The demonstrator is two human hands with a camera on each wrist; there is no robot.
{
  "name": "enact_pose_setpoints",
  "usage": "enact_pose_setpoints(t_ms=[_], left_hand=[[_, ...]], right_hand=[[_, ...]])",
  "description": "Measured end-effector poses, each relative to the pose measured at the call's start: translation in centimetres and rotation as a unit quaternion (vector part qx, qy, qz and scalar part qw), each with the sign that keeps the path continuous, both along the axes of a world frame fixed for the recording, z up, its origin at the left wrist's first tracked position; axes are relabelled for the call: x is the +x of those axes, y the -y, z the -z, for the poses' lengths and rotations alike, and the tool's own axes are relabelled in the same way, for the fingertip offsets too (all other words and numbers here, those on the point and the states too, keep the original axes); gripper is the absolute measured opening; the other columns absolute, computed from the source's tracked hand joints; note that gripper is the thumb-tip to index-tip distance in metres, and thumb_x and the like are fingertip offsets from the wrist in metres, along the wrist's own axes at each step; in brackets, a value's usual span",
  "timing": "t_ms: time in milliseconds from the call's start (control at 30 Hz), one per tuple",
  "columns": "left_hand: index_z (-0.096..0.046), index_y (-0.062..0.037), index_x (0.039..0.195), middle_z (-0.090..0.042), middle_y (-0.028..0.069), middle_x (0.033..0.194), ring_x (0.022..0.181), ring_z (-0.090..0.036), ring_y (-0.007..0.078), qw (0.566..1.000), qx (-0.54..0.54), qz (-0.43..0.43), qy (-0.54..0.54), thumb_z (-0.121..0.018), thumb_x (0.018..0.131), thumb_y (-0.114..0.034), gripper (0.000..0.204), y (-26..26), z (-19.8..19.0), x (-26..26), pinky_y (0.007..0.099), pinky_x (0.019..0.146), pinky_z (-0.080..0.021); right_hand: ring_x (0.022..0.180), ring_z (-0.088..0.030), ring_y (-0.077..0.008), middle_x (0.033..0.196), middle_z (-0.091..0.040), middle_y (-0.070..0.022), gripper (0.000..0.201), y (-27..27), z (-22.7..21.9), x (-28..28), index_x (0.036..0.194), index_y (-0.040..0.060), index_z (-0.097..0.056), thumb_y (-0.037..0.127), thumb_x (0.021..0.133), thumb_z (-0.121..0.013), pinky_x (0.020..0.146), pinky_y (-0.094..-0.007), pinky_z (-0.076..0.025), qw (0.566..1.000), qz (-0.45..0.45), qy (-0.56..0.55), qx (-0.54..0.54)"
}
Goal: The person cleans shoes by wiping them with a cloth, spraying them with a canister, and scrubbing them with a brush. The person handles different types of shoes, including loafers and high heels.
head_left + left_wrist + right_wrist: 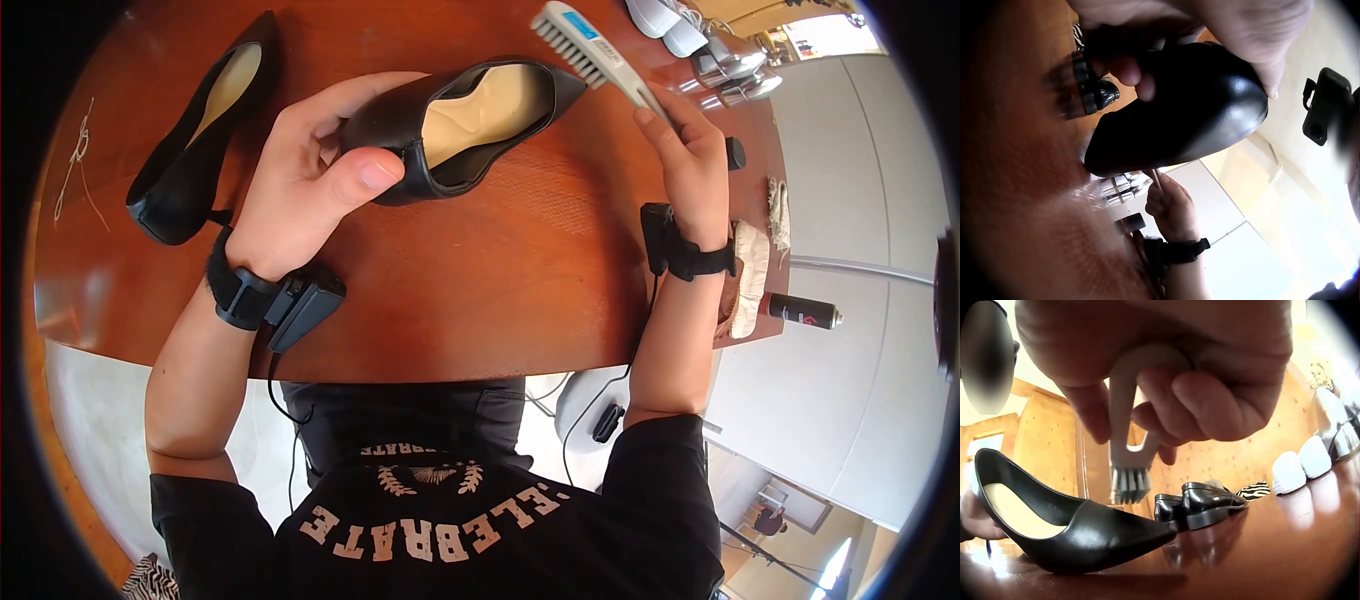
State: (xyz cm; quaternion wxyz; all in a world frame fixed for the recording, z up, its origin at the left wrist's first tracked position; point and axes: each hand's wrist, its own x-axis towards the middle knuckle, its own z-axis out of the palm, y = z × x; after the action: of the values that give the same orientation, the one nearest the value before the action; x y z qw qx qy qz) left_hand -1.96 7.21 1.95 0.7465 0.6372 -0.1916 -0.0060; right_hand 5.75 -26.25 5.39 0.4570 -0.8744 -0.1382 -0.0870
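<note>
With the held shoe (pixel 480 115) as the landmark, white string (pixel 78 160) lies on the bench (pixel 450 300) at the far left. Between the string and the held shoe lies a second black shoe (pixel 205 130), its pale insole showing. The left hand (pixel 310 175) is clamped round the heel end of the held shoe, thumb at the rim of its opening, keeping it over the bench with its pointed toe to the right. The brush (pixel 607 62) is just beyond that toe, bristles towards it. The right hand (pixel 690 155), right of the held shoe, is clamped round the brush handle. Farther right of the held shoe are white shoes (pixel 668 22), silvery items (pixel 735 70), a dark round object (pixel 736 153), pale cloth (pixel 748 280) and a black can (pixel 805 312).
</note>
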Motion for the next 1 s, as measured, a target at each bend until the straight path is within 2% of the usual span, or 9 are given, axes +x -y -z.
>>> enact_pose_setpoints(t_ms=[67,267,367,467,567,667,767,867,1000], left_hand=[[-0.054,0.0059,0.139,-0.068,0.0106,0.123,0.113,-0.064,0.0165,1.000,0.004,-0.001,0.001,-0.080,0.086,-0.047,0.079,0.0,0.0,0.0,0.0305,0.099,-0.050],[-0.054,0.0066,0.139,-0.068,0.0112,0.123,0.113,-0.065,0.0171,1.000,-0.001,0.003,0.009,-0.078,0.086,-0.051,0.082,0.0,0.1,0.1,0.0309,0.099,-0.050],[-0.054,0.0067,0.139,-0.068,0.0112,0.123,0.112,-0.065,0.0175,1.000,0.004,-0.002,0.012,-0.078,0.086,-0.051,0.082,0.0,0.2,0.1,0.0311,0.099,-0.050],[-0.054,0.0067,0.139,-0.068,0.0113,0.123,0.113,-0.065,0.0176,1.000,0.003,0.002,0.018,-0.078,0.087,-0.050,0.080,-0.1,0.1,0.2,0.0313,0.099,-0.050],[-0.054,0.0068,0.139,-0.068,0.0115,0.123,0.113,-0.065,0.0175,1.000,-0.007,0.002,0.006,-0.079,0.086,-0.049,0.081,0.0,0.0,0.2,0.0312,0.100,-0.050],[-0.055,0.0063,0.138,-0.068,0.0113,0.123,0.113,-0.064,0.0177,1.000,-0.014,0.012,-0.004,-0.082,0.083,-0.047,0.082,0.2,-0.1,0.0,0.0320,0.101,-0.049],[-0.057,0.0047,0.137,-0.069,0.0109,0.123,0.113,-0.064,0.0179,0.999,0.033,0.018,0.024,-0.087,0.077,-0.044,0.082,0.2,-0.3,0.0,0.0328,0.102,-0.047],[-0.048,0.0112,0.143,-0.063,0.0139,0.133,0.123,-0.060,0.0187,0.995,0.088,0.028,-0.035,-0.082,0.065,-0.073,0.119,0.4,-1.4,-0.4,0.0324,0.106,-0.046],[-0.048,0.0110,0.143,-0.062,0.0141,0.134,0.123,-0.060,0.0193,0.995,0.089,0.037,-0.024,-0.087,0.063,-0.068,0.119,0.5,-1.4,-0.4,0.0324,0.106,-0.045]], right_hand=[[0.084,-0.060,-0.0102,0.092,-0.071,-0.0049,0.034,-0.1,0.1,-0.3,0.117,-0.0048,-0.070,0.018,0.092,-0.072,0.078,-0.0266,-0.049,0.999,-0.025,-0.025,0.008],[0.082,-0.059,-0.0099,0.089,-0.070,-0.0033,0.034,0.8,-0.3,0.3,0.116,-0.0059,-0.071,0.020,0.093,-0.071,0.076,-0.0264,-0.048,0.995,0.045,-0.019,-0.089],[0.081,-0.059,-0.0103,0.086,-0.070,-0.0046,0.034,-0.3,0.0,-0.2,0.115,-0.0050,-0.071,0.020,0.092,-0.071,0.075,-0.0267,-0.048,1.000,-0.002,0.011,0.011],[0.081,-0.059,-0.0100,0.087,-0.070,-0.0041,0.033,-0.1,0.4,-0.1,0.114,-0.0049,-0.072,0.020,0.092,-0.072,0.075,-0.0267,-0.048,0.999,-0.009,-0.029,-0.017],[0.081,-0.059,-0.0096,0.090,-0.070,-0.0023,0.033,0.3,-0.2,0.2,0.114,-0.0063,-0.071,0.018,0.092,-0.072,0.074,-0.0256,-0.047,0.995,0.039,-0.003,-0.095],[0.079,-0.057,-0.0083,0.087,-0.068,-0.0015,0.032,-0.2,-0.1,-0.1,0.115,-0.0051,-0.071,0.016,0.091,-0.072,0.072,-0.0238,-0.046,0.999,0.009,0.033,-0.014],[0.077,-0.056,-0.0066,0.083,-0.066,-0.0008,0.032,-1.1,-0.4,-1.0,0.117,-0.0018,-0.071,0.012,0.089,-0.074,0.070,-0.0221,-0.045,0.996,-0.037,0.020,0.079],[0.076,-0.056,-0.0054,0.083,-0.065,0.0003,0.032,-1.3,-0.5,-1.3,0.118,0.0001,-0.070,0.011,0.088,-0.075,0.068,-0.0214,-0.045,0.991,-0.084,0.016,0.106],[0.077,-0.056,-0.0052,0.089,-0.067,-0.0006,0.031,0.1,-0.1,-0.1,0.117,-0.0005,-0.070,0.010,0.088,-0.075,0.068,-0.0214,-0.045,1.000,0.001,-0.008,0.012]])
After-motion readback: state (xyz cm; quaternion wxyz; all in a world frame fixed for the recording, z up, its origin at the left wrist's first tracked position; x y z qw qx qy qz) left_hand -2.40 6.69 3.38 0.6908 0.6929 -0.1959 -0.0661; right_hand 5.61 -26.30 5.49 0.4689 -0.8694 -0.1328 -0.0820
